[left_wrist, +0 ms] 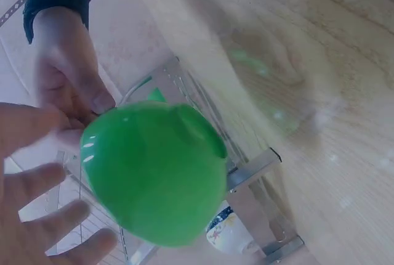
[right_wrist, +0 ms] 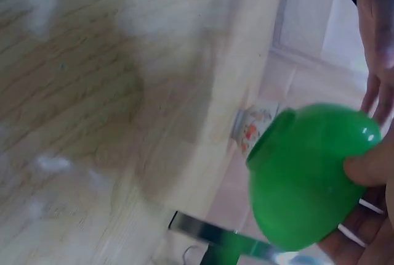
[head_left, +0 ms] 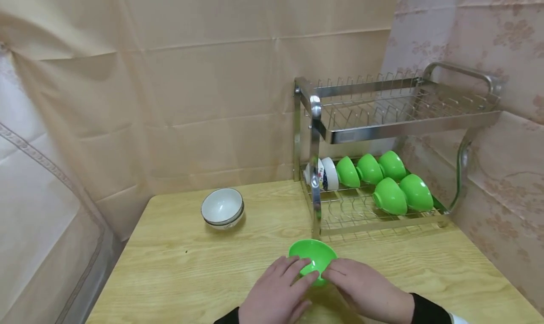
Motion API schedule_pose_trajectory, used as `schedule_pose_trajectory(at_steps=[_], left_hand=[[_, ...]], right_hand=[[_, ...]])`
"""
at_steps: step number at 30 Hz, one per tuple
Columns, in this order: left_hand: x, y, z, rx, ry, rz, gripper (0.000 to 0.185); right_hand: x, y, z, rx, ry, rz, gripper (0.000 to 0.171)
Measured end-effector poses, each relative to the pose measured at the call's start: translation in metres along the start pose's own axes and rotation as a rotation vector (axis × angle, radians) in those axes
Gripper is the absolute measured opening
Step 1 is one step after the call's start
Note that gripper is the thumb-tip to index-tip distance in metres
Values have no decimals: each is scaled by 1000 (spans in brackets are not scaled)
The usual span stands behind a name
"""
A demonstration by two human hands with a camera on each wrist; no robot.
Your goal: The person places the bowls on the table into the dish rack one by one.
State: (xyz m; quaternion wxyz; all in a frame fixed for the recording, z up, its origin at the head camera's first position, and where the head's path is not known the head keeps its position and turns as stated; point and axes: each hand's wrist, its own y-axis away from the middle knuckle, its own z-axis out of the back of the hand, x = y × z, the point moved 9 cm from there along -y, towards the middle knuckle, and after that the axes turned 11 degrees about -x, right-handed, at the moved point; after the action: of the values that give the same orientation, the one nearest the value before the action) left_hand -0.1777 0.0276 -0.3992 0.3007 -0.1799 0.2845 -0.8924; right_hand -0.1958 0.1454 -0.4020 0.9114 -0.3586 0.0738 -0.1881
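A shiny green bowl [head_left: 313, 252] is held up over the near part of the table, its opening facing up. My right hand [head_left: 371, 286] grips its rim, the thumb [right_wrist: 363, 166] pressed on the outer wall and the fingers inside. My left hand [head_left: 276, 286] hovers at the other side of the bowl; in the left wrist view its fingers [left_wrist: 58, 222] are spread and hold nothing. In that view, the bowl's rounded outside and foot show, apart from the wooden surface.
Two stacked white bowls [head_left: 222, 206] with dark rims stand on the wooden table [head_left: 170, 277] at back left. On the right is a two-tier metal dish rack [head_left: 408, 125]; its lower tier carries several green bowls [head_left: 390, 196] and white patterned bowls [head_left: 330, 174] on their sides.
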Motion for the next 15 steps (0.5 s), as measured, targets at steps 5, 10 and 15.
schedule_pose_trajectory(at_steps=[5, 10, 15], left_hand=[[6, 5, 1, -14, 7, 67, 67], [6, 9, -6, 29, -22, 76, 72], [1, 12, -11, 30, -45, 61, 73]], right_hand=[[-39, 9, 13, 15, 38, -341, 21], [-81, 23, 25, 52, -98, -761, 19], [-89, 26, 34, 59, -159, -817, 17]])
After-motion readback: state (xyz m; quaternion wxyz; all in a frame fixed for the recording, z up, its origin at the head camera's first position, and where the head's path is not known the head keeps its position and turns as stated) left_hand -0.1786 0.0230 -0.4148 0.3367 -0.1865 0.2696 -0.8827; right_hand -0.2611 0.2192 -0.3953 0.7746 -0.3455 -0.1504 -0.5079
